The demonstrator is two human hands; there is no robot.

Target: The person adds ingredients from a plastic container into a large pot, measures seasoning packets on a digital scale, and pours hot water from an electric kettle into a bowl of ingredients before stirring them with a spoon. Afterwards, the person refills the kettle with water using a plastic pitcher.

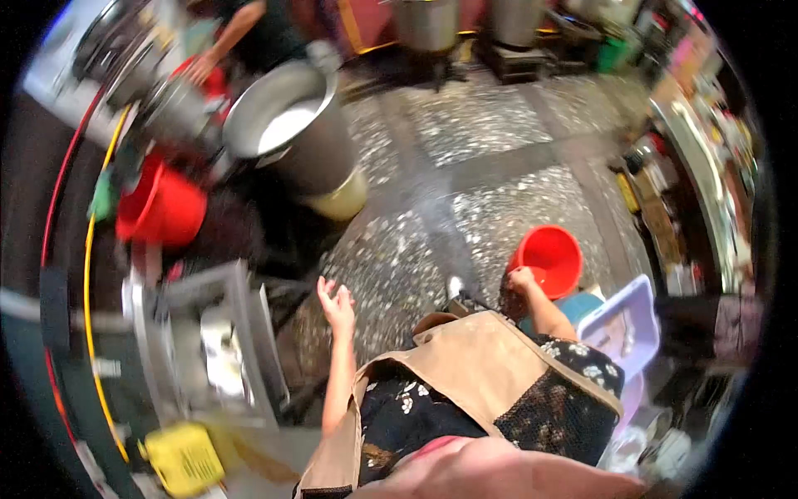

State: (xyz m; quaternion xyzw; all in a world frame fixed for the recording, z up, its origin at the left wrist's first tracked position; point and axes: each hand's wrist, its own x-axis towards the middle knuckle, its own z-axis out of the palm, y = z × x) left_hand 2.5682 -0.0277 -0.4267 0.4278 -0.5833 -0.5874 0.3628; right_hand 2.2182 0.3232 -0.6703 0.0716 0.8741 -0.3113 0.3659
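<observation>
My right hand [522, 280] is closed on the near rim of a red bucket [572, 254]. The bucket is tilted so that I look into its mouth, and it hangs by my right side. A teal tub and a lavender plastic basin [644, 320] are just behind it. My left hand [337, 306] is raised over the floor with fingers apart and nothing in it. Nearest to that hand is a metal sink [270, 366] on the left, with a shiny blurred object inside.
A big metal pot [312, 154] stands on a cream bucket [349, 200] at upper left. Beside it are another red bucket [170, 208] and a person's hand [199, 68]. Steel pots [428, 25] line the back. Loaded shelves [665, 208] run along the right. The speckled floor [515, 208] looks wet.
</observation>
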